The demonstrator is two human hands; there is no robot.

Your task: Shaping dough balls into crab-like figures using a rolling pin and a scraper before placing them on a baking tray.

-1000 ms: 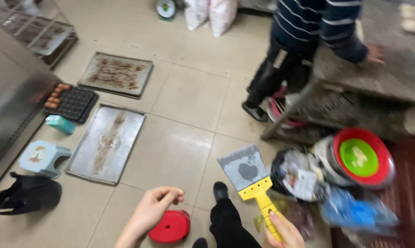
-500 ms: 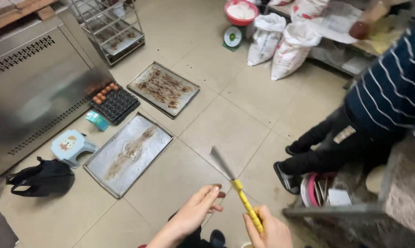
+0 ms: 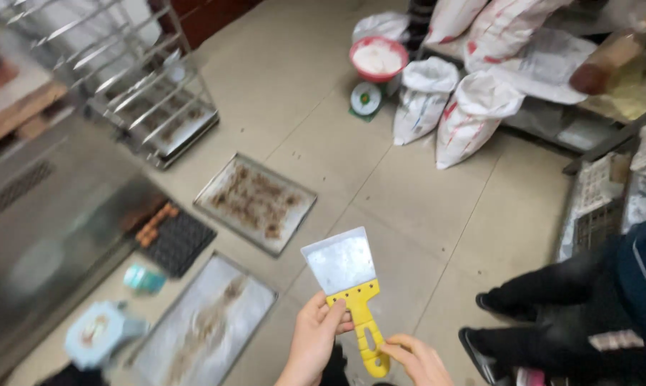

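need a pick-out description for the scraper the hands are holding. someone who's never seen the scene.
Start at the tiled floor, where two dirty baking trays lie. Just above it, bottom centre of the view, the left hand and right hand hold a scraper upright between them. It is the only tool with a bright yellow handle and a wide, flat metal blade.

We see the room under soft, even indoor light, with only faint shadows on the tiled floor [image 3: 380, 186]. Motion blur smears the wire rack [image 3: 144, 93] and the steel cabinet [image 3: 44, 236] at the left edge. The scraper blade [image 3: 339, 261] stays fairly sharp and shows a dull sheen.
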